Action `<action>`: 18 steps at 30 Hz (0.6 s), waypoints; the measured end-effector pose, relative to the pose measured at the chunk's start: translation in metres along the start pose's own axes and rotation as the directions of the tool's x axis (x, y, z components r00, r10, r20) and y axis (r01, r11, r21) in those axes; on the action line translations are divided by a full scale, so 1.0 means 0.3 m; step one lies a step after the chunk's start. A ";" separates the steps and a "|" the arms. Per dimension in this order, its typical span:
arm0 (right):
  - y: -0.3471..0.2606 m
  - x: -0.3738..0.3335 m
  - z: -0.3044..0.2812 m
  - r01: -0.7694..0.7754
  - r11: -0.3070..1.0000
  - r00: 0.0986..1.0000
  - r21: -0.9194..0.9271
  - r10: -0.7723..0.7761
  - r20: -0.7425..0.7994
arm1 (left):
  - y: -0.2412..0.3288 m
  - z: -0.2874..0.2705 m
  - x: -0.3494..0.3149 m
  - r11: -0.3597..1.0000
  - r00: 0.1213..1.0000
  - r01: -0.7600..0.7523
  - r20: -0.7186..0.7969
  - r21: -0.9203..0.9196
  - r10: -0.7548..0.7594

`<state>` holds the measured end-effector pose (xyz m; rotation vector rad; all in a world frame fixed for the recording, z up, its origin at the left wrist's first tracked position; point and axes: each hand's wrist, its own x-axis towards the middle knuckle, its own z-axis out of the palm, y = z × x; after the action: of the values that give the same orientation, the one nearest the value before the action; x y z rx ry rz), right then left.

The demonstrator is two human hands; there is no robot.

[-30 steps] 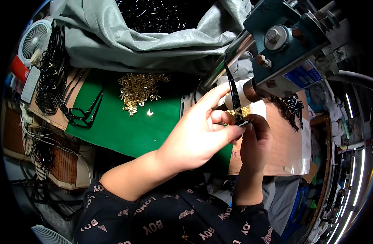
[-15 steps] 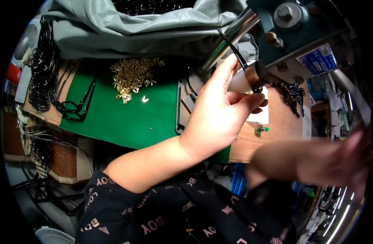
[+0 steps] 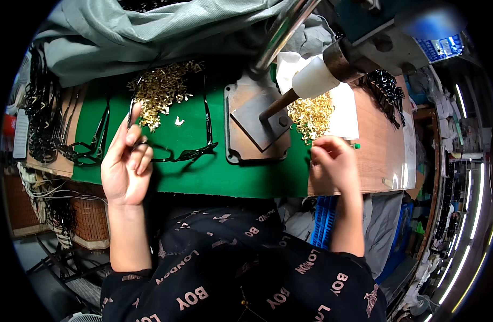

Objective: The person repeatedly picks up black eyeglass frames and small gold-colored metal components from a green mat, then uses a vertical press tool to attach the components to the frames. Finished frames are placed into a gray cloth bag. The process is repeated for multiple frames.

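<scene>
One eyeglass frame (image 3: 198, 153) clamped in our L hand (image 3: 123, 169), prob. for control; R hand (image 3: 336, 163), grip unclear, 5 o'clock of gold pcs (image 3: 313, 114).

Holds in the left hand (image 3: 125, 166) a black eyeglass frame (image 3: 195, 153), with the legs pointing away from the body, over a green mat (image 3: 203, 180) on the counter (image 3: 375, 174). Has near this frame a heap of gold pieces (image 3: 163, 91) and one loose piece (image 3: 179, 122) beside the heap. Bends together the fingers of the right hand (image 3: 335, 163) at the near edge of a second gold heap (image 3: 313, 114), partly on white paper (image 3: 346, 115); gives no clear sight between these fingertips. Shows between the two hands a metal base (image 3: 244, 147) with a dark square plate (image 3: 252, 126), and over it a slanted rod (image 3: 278, 105) with a white sleeve (image 3: 313, 78). Shows at left another black frame (image 3: 88, 159).
</scene>
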<state>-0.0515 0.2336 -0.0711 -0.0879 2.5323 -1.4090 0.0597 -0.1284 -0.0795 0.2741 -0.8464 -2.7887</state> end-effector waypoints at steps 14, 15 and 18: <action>0.010 0.035 0.049 0.306 0.875 0.940 -0.375 -0.340 -0.027 | -0.160 0.171 -0.004 -0.567 0.882 -0.393 0.471 0.724 -0.010; 0.002 0.018 0.046 0.287 0.916 0.949 -0.280 -0.312 -0.046 | -0.187 0.166 0.007 -0.524 0.917 -0.352 0.399 0.775 -0.026; -0.044 -0.048 0.064 0.124 0.961 0.989 0.248 -0.140 0.048 | -0.190 0.135 -0.011 -0.379 0.937 -0.335 0.349 0.863 -0.034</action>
<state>-0.0339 0.2132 -0.0670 -0.2588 2.3174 -1.7281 0.0446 -0.0601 -0.0783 -0.0234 -2.8624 -0.8297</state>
